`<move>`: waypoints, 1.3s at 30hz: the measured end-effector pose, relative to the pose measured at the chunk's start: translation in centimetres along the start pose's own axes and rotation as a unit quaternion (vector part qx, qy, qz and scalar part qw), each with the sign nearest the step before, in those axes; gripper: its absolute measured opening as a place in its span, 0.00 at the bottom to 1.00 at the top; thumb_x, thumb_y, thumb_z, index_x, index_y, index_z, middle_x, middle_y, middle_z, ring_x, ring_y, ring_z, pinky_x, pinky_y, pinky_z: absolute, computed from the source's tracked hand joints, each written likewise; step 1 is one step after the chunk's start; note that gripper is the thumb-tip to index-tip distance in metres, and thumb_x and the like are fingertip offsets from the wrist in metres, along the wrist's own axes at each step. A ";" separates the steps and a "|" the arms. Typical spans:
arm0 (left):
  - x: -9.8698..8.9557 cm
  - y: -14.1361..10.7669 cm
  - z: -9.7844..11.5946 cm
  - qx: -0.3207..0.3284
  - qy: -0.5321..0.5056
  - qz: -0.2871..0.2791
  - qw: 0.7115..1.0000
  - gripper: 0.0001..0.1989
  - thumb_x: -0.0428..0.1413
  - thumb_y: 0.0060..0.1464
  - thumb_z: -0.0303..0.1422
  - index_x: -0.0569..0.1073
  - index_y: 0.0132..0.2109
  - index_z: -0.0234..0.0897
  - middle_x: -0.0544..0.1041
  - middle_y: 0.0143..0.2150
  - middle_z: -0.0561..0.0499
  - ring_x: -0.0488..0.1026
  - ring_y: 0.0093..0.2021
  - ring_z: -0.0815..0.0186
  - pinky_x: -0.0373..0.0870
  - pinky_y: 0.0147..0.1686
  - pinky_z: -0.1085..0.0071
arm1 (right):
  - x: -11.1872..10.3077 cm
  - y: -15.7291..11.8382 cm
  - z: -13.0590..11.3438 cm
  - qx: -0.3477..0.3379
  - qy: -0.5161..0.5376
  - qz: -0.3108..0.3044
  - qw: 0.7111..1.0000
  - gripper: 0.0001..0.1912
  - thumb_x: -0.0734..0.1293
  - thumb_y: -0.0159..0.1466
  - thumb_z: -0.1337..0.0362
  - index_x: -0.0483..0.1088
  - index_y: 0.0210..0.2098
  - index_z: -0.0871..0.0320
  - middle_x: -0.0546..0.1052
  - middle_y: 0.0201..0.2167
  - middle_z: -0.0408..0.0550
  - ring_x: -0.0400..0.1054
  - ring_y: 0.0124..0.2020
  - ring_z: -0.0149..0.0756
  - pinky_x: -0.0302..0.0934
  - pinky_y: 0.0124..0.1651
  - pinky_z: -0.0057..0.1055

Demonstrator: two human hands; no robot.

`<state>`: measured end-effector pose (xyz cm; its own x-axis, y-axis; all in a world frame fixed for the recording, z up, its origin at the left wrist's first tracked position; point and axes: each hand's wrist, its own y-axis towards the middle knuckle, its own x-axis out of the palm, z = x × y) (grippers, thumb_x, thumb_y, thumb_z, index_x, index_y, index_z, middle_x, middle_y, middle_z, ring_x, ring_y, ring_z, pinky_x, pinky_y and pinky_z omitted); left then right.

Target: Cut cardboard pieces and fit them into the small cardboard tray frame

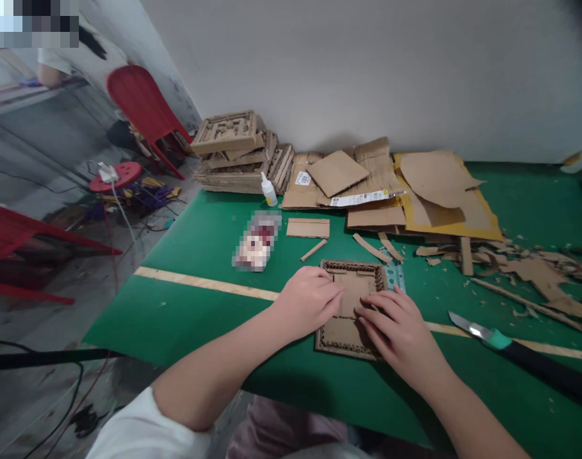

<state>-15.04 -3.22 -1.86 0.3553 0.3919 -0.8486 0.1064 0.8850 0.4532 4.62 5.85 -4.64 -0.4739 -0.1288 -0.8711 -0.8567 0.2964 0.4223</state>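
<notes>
A rectangular cardboard panel (345, 331) with a raised corrugated border lies on the green table in front of me. My left hand (307, 299) rests over its left edge, fingers bent together, tips on a flat cardboard piece (349, 290) inside the border. On the right side, my right hand (391, 322) lies with fingers spread and tips touching the inner cardboard. Partly under the panel's upper right corner is a clear greenish ruler (396, 275). Small cardboard strips (314, 250) lie beyond the panel.
A utility knife (501, 341) lies at right, near cardboard scraps (539, 277). Behind are cardboard sheets (338, 173), a glue bottle (268, 190) and stacked carved panels (238, 153). A blurred-out item (257, 242) lies left. Another person sits near a red chair (140, 95).
</notes>
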 end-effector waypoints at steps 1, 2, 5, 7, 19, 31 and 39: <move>0.0 0.0 0.0 0.000 0.000 0.000 1.000 0.11 0.48 0.58 0.28 0.75 0.38 0.34 0.78 0.28 0.49 0.73 0.37 0.64 0.69 0.41 0.66 | 0.0 0.0 0.0 -0.001 0.000 -0.001 1.000 0.11 0.62 0.60 0.67 0.71 0.42 0.54 0.75 0.40 0.49 0.67 0.44 0.38 0.57 0.55 0.49; 0.0 0.0 0.0 0.001 -0.001 0.002 1.000 0.11 0.48 0.58 0.28 0.75 0.37 0.35 0.78 0.28 0.49 0.73 0.37 0.64 0.69 0.41 0.66 | 0.0 0.0 0.0 -0.001 0.000 -0.002 1.000 0.11 0.62 0.60 0.67 0.71 0.42 0.54 0.75 0.40 0.49 0.67 0.44 0.38 0.57 0.55 0.49; 0.0 0.0 0.0 0.003 -0.003 0.008 1.000 0.10 0.49 0.57 0.27 0.76 0.37 0.34 0.78 0.28 0.50 0.73 0.36 0.64 0.69 0.41 0.66 | 0.1 -0.2 0.0 0.000 -0.001 -0.004 1.000 0.11 0.63 0.60 0.67 0.71 0.42 0.55 0.75 0.40 0.49 0.66 0.45 0.39 0.57 0.56 0.49; 0.1 0.0 0.0 0.004 -0.003 0.011 1.000 0.10 0.49 0.57 0.27 0.76 0.37 0.34 0.78 0.29 0.50 0.73 0.36 0.64 0.69 0.41 0.66 | 0.1 -0.2 0.0 -0.001 -0.001 -0.004 1.000 0.11 0.63 0.60 0.68 0.71 0.42 0.55 0.75 0.40 0.49 0.66 0.45 0.39 0.57 0.56 0.50; 0.2 0.0 -0.1 0.005 -0.004 0.010 1.000 0.10 0.49 0.57 0.27 0.75 0.37 0.34 0.78 0.29 0.50 0.73 0.36 0.64 0.69 0.41 0.66 | 0.1 -0.1 0.0 -0.001 0.001 -0.001 1.000 0.11 0.63 0.60 0.68 0.71 0.42 0.55 0.75 0.40 0.49 0.66 0.45 0.38 0.56 0.56 0.48; 0.1 0.0 -0.1 0.004 -0.001 0.009 1.000 0.10 0.49 0.57 0.28 0.76 0.37 0.34 0.78 0.28 0.50 0.73 0.36 0.64 0.69 0.41 0.67 | 0.2 -0.1 0.0 -0.003 0.004 0.000 1.000 0.11 0.64 0.59 0.68 0.71 0.42 0.56 0.74 0.40 0.49 0.65 0.45 0.38 0.56 0.56 0.49; 0.1 0.0 -0.1 0.006 -0.003 0.014 1.000 0.10 0.49 0.57 0.27 0.76 0.37 0.33 0.78 0.28 0.50 0.73 0.36 0.64 0.69 0.41 0.67 | 0.1 -0.2 0.1 -0.005 0.004 0.001 1.000 0.11 0.64 0.59 0.68 0.71 0.42 0.56 0.74 0.41 0.49 0.65 0.45 0.38 0.56 0.56 0.49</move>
<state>-15.07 -3.16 -1.99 0.3645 0.4146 -0.8338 0.1077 0.8706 0.4800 4.78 5.85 -4.88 -0.4776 -0.1351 -0.8681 -0.8572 0.2881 0.4268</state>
